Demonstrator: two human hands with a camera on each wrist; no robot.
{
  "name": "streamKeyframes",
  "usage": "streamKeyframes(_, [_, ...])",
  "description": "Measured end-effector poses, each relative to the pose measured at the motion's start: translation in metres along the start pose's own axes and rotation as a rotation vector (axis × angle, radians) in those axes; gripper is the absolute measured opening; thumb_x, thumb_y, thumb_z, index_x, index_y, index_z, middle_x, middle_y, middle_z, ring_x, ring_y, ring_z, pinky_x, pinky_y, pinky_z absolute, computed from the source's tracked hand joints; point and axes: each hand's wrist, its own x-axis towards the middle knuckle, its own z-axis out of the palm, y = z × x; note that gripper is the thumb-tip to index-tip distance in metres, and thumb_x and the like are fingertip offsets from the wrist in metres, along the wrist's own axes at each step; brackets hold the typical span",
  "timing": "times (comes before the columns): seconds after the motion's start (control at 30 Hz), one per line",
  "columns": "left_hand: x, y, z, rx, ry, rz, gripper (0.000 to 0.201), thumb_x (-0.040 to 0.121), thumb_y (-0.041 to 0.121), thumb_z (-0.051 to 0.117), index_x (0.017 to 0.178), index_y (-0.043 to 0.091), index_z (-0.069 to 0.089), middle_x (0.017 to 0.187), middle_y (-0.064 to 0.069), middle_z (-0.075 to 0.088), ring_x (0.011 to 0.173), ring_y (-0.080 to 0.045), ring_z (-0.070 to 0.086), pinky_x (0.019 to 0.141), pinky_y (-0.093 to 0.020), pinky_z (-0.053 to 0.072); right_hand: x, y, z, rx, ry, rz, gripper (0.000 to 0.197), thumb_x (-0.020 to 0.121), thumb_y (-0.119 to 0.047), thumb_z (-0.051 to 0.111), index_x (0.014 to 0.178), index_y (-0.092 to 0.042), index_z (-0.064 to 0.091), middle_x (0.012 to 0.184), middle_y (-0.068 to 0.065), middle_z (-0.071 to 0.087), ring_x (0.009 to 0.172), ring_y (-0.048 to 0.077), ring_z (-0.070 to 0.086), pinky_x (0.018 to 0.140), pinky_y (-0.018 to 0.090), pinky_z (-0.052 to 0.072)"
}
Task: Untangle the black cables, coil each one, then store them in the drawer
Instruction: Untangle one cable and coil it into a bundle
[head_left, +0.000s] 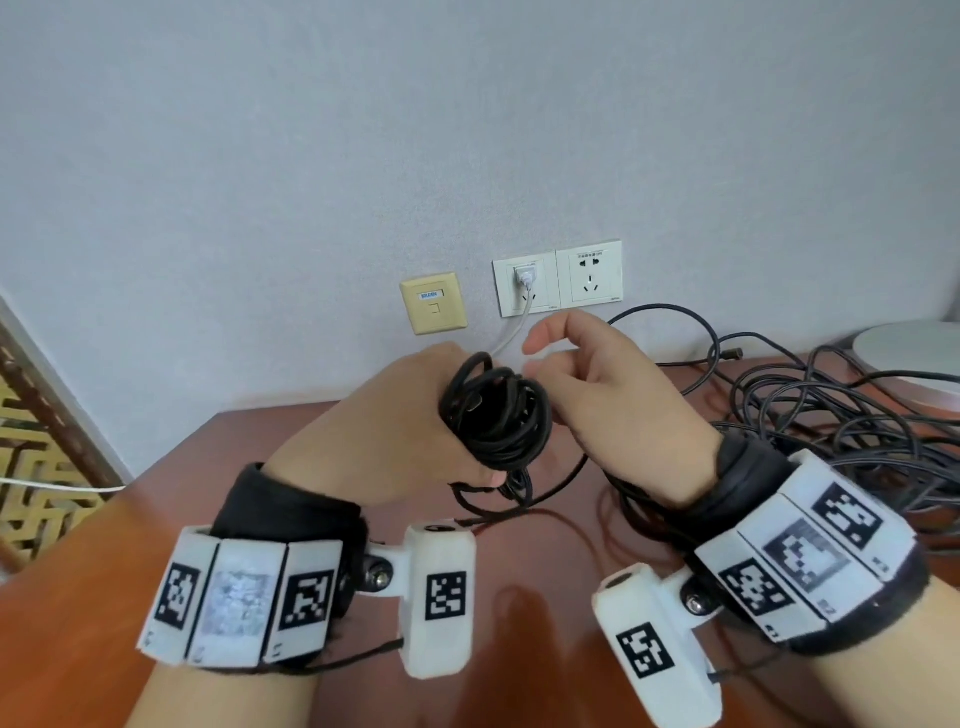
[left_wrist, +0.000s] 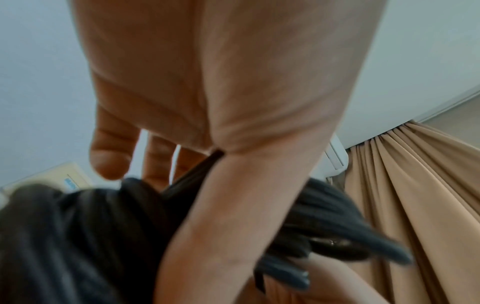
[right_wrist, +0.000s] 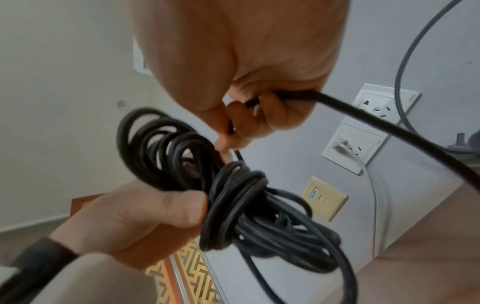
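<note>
My left hand holds up a coil of black cable above the reddish wooden table, with its thumb pressed on the wrapped middle of the coil. Just right of it, my right hand has its fingers curled round the same cable's free strand, which runs off to the right. In the left wrist view the coil is a dark blur under the palm. A tangled heap of black cables lies on the table at the right. No drawer is in view.
On the wall behind are two white power sockets, one with a white plug and white lead, and a beige data socket. A white round object stands at the far right. A gold lattice panel is at the left.
</note>
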Motion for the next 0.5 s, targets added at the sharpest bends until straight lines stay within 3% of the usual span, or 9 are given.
streamKeyframes(0.17, [0.006, -0.013, 0.001, -0.078, 0.052, -0.055, 0.039, 0.060, 0.018, 0.091, 0.090, 0.026, 0.068, 0.086, 0.014, 0.070, 0.081, 0.001, 0.065, 0.074, -0.017, 0.049, -0.003, -0.001, 0.008, 0.031, -0.022, -0.056, 0.017, 0.097, 0.002, 0.042, 0.094, -0.013, 0.049, 0.047, -0.014, 0.048, 0.042, 0.004, 0.034, 0.043, 0.013, 0.030])
streamKeyframes(0.27, [0.008, -0.018, 0.000, -0.303, 0.109, -0.016, 0.029, 0.065, 0.008, 0.089, 0.083, 0.026, 0.075, 0.087, 0.010, 0.075, 0.088, -0.004, 0.070, 0.081, -0.019, 0.052, -0.006, -0.001, 0.011, 0.045, -0.050, -0.071, 0.025, 0.095, 0.002, 0.039, 0.093, -0.020, 0.048, 0.057, -0.008, 0.052, 0.045, 0.008, 0.035, 0.045, 0.017, 0.031])
streamKeyframes(0.33, [0.012, -0.021, 0.004, -0.471, 0.254, -0.035, 0.031, 0.065, 0.006, 0.089, 0.091, 0.018, 0.076, 0.094, 0.001, 0.077, 0.095, -0.014, 0.072, 0.086, -0.030, 0.055, -0.009, -0.004, 0.013, 0.030, -0.055, -0.084, 0.026, 0.095, 0.002, 0.038, 0.091, -0.022, 0.046, 0.058, -0.007, 0.053, 0.046, 0.007, 0.037, 0.048, 0.019, 0.033])
streamKeyframes(0.43, [0.021, -0.022, 0.017, -0.610, 0.540, -0.108, 0.025, 0.069, -0.003, 0.083, 0.088, 0.013, 0.076, 0.086, 0.001, 0.077, 0.083, -0.009, 0.072, 0.071, -0.020, 0.055, -0.016, -0.008, 0.023, -0.018, -0.070, -0.096, 0.025, 0.095, -0.002, 0.037, 0.090, -0.026, 0.042, 0.057, -0.005, 0.057, 0.047, 0.008, 0.041, 0.052, 0.028, 0.037])
streamKeyframes(0.5, [0.024, -0.016, 0.024, -0.763, 0.630, -0.174, 0.023, 0.071, -0.007, 0.079, 0.079, 0.014, 0.075, 0.080, 0.000, 0.076, 0.078, -0.010, 0.071, 0.072, -0.023, 0.056, -0.020, -0.005, 0.032, 0.008, -0.096, -0.067, 0.024, 0.097, -0.004, 0.037, 0.090, -0.027, 0.040, 0.057, -0.003, 0.058, 0.046, 0.010, 0.041, 0.052, 0.028, 0.037])
